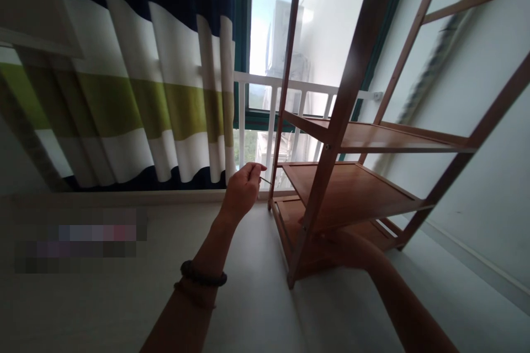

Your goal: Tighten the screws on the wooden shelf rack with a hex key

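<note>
A brown wooden shelf rack [360,193] stands upright on the floor, with several posts and boards. My left hand [243,190] is closed in a pinch on a thin metal rod, which looks like a hex key [266,180]. Its tip reaches the rack's far left post [275,172]. Under the middle board, my right hand [333,245] is in shadow at the near left post [317,204]. Its fingers wrap around the rack there and are partly hidden by the wood. A dark bead bracelet [202,276] circles my left wrist.
Behind the rack are a white railing [271,83] and a window with a green frame [244,22]. A striped curtain [165,77] hangs to the left. A white wall [476,176] borders the right side. A blurred-out patch [95,234] covers part of the left floor.
</note>
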Motion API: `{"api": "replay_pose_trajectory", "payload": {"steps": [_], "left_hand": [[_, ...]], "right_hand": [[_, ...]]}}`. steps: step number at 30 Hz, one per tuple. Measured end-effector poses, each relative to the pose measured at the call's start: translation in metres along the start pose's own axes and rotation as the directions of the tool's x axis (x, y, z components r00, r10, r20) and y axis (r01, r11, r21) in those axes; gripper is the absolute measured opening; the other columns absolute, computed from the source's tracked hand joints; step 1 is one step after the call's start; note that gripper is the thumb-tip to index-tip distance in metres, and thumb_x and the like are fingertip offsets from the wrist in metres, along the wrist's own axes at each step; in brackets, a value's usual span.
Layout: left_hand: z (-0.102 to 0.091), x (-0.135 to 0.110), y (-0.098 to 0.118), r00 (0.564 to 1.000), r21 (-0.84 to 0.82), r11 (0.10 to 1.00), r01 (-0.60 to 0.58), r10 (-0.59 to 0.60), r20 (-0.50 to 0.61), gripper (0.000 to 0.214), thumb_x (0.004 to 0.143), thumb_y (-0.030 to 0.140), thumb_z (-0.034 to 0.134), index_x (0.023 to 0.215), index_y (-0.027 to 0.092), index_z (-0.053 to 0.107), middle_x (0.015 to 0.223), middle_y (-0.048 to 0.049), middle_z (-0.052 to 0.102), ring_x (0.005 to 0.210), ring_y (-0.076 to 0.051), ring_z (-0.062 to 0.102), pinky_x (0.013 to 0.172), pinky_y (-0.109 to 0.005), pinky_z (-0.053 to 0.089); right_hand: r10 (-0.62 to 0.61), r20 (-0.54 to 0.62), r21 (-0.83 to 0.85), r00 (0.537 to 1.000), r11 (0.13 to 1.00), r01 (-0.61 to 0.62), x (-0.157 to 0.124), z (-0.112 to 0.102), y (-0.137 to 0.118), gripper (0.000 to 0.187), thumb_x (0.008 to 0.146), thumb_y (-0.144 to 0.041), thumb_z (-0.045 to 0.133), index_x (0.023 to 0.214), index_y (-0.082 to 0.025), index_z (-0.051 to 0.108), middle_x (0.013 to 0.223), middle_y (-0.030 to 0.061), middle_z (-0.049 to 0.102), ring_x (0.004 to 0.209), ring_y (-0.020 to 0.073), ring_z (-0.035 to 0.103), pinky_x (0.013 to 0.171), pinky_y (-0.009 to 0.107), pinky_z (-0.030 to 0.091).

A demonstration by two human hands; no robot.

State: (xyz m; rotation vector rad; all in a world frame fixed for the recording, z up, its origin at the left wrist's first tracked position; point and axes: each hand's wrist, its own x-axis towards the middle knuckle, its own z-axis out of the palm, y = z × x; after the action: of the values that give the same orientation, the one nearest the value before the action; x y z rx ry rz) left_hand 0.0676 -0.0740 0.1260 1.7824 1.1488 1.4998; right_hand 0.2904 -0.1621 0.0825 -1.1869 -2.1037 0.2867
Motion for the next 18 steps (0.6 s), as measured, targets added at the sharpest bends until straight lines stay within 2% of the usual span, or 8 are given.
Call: {"api": "replay_pose_trajectory", "payload": {"steps": [1, 4, 8, 9, 11, 14, 16, 18], "left_hand": [[0.000, -0.001, 0.001, 0.999, -0.019, 1.000, -0.006, 0.006, 0.038, 0.031, 0.087, 0.038, 0.044, 0.093, 0.015, 0.063, 0.051, 0.0034, 0.052, 0.045, -0.011, 0.050, 0.048, -0.024, 0.043], [0.002, -0.004, 0.001, 0.995, -0.066, 0.998, -0.014, 0.020, 0.095, 0.032, 0.084, 0.039, 0.050, 0.092, 0.012, 0.065, 0.067, -0.0034, 0.065, 0.058, -0.015, 0.061, 0.051, -0.026, 0.051], [0.004, -0.003, 0.000, 1.000, -0.128, 0.992, -0.007, 0.010, 0.023, 0.033, 0.078, 0.039, 0.060, 0.091, 0.011, 0.068, 0.071, -0.0063, 0.069, 0.067, -0.018, 0.066, 0.053, -0.027, 0.055], [0.004, -0.002, 0.000, 1.000, -0.157, 0.988, -0.007, 0.008, 0.008, 0.034, 0.076, 0.039, 0.061, 0.092, 0.010, 0.069, 0.074, -0.0069, 0.070, 0.070, -0.018, 0.067, 0.056, -0.028, 0.056], [0.004, 0.004, -0.002, 1.000, -0.183, 0.983, -0.009, 0.005, -0.022, 0.037, 0.075, 0.040, 0.063, 0.096, 0.010, 0.068, 0.082, -0.0081, 0.071, 0.077, -0.019, 0.068, 0.060, -0.029, 0.058], [0.006, 0.018, -0.010, 0.998, -0.134, 0.991, -0.007, -0.002, -0.070, 0.039, 0.076, 0.040, 0.060, 0.100, 0.010, 0.066, 0.085, -0.0096, 0.072, 0.079, -0.020, 0.068, 0.061, -0.029, 0.058], [0.008, 0.029, -0.017, 0.997, -0.086, 0.996, -0.006, -0.001, -0.079, 0.035, 0.076, 0.038, 0.058, 0.096, 0.010, 0.066, 0.081, -0.0094, 0.072, 0.076, -0.020, 0.068, 0.059, -0.028, 0.056], [0.011, 0.039, -0.022, 0.996, -0.023, 1.000, -0.013, 0.011, -0.089, 0.030, 0.077, 0.037, 0.057, 0.090, 0.012, 0.067, 0.077, -0.0083, 0.071, 0.074, -0.020, 0.067, 0.058, -0.028, 0.054]], "right_hand": [[0.030, 0.085, -0.088, 0.996, 0.996, -0.023, -0.007, -0.009, -0.007, 0.018, 0.084, -0.024, 0.052, 0.072, -0.023, 0.065, 0.067, 0.0039, 0.067, 0.063, 0.0196, 0.063, 0.056, 0.030, 0.051], [0.116, 0.164, -0.235, 0.980, 0.969, -0.075, -0.020, -0.039, -0.029, 0.021, 0.087, -0.027, 0.048, 0.076, -0.021, 0.065, 0.071, 0.0057, 0.068, 0.062, 0.0191, 0.063, 0.055, 0.030, 0.049], [0.215, 0.415, -0.146, 0.884, 0.975, -0.169, -0.009, -0.081, -0.053, 0.030, 0.090, -0.028, 0.043, 0.069, -0.021, 0.063, 0.065, 0.0008, 0.067, 0.058, 0.0136, 0.062, 0.052, 0.024, 0.045], [0.232, 0.426, -0.125, 0.875, 0.972, -0.197, -0.002, -0.088, -0.056, 0.031, 0.091, -0.030, 0.042, 0.069, -0.020, 0.062, 0.065, 0.0005, 0.067, 0.056, 0.0130, 0.061, 0.049, 0.023, 0.044], [0.242, 0.344, -0.202, 0.907, 0.963, -0.180, 0.017, -0.096, -0.057, 0.031, 0.088, -0.028, 0.045, 0.063, -0.019, 0.060, 0.059, -0.0003, 0.064, 0.050, 0.0119, 0.057, 0.046, 0.022, 0.039], [0.161, 0.051, -0.363, 0.986, 0.922, -0.132, 0.053, -0.087, -0.043, 0.026, 0.083, -0.021, 0.048, 0.060, -0.018, 0.059, 0.056, 0.0013, 0.061, 0.052, 0.0132, 0.055, 0.047, 0.024, 0.035], [0.070, -0.050, -0.374, 0.996, 0.924, -0.084, 0.078, -0.070, -0.028, 0.027, 0.088, -0.024, 0.042, 0.069, -0.017, 0.060, 0.065, 0.0045, 0.062, 0.061, 0.0157, 0.057, 0.054, 0.026, 0.039], [0.035, -0.039, -0.372, 0.999, 0.927, -0.047, 0.103, -0.052, -0.011, 0.031, 0.093, -0.025, 0.035, 0.079, -0.016, 0.061, 0.077, 0.0070, 0.064, 0.072, 0.0171, 0.060, 0.064, 0.029, 0.043]]}}
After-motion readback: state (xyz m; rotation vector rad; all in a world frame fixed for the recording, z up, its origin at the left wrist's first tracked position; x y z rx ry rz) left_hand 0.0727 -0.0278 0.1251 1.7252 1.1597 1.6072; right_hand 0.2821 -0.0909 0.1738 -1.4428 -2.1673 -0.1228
